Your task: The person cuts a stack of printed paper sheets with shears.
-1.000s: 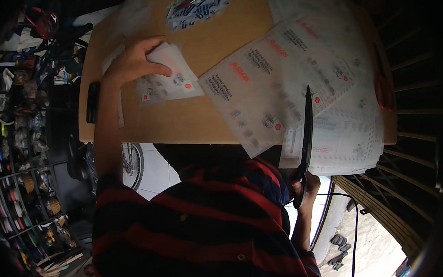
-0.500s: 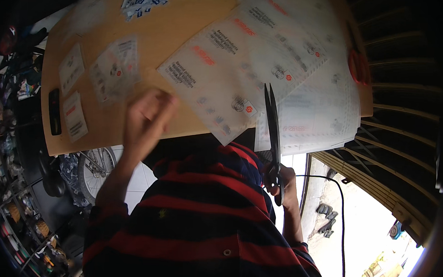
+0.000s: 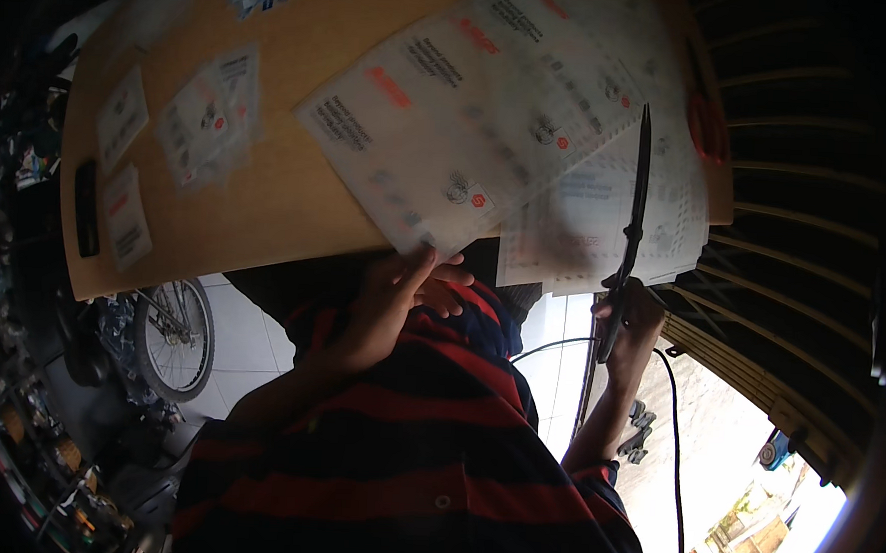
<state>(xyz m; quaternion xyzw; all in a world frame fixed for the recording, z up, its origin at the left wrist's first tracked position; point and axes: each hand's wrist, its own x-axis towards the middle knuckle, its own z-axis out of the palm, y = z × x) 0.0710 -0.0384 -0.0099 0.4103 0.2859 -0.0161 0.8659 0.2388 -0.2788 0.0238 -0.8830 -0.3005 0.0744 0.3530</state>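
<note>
In my right hand (image 3: 637, 312) is a pair of large dark scissors (image 3: 633, 226). Their blades point away from me and look closed together, over the right part of the papers. My left hand (image 3: 402, 299) is at the table's near edge, its fingers apart. One fingertip meets the lower corner of a large translucent printed sheet (image 3: 369, 167), which carries rows of red and black print. Under and beside it, at the right, lies a stack of similar sheets (image 3: 565, 248). Whether my thumb is beneath the corner cannot be made out.
Small cut pieces (image 3: 206, 119) and single cards (image 3: 127, 218) lie on the left of the wooden table (image 3: 267, 202). A dark oblong object (image 3: 87, 208) is at its left edge, red-handled scissors (image 3: 709, 130) at its right. A bicycle wheel (image 3: 174, 343) stands below; a black cable (image 3: 677, 429) hangs right.
My left hand has moved right and toward me, from above the table to the large sheet's lower corner. My right hand has carried the scissors right and slightly away from me.
</note>
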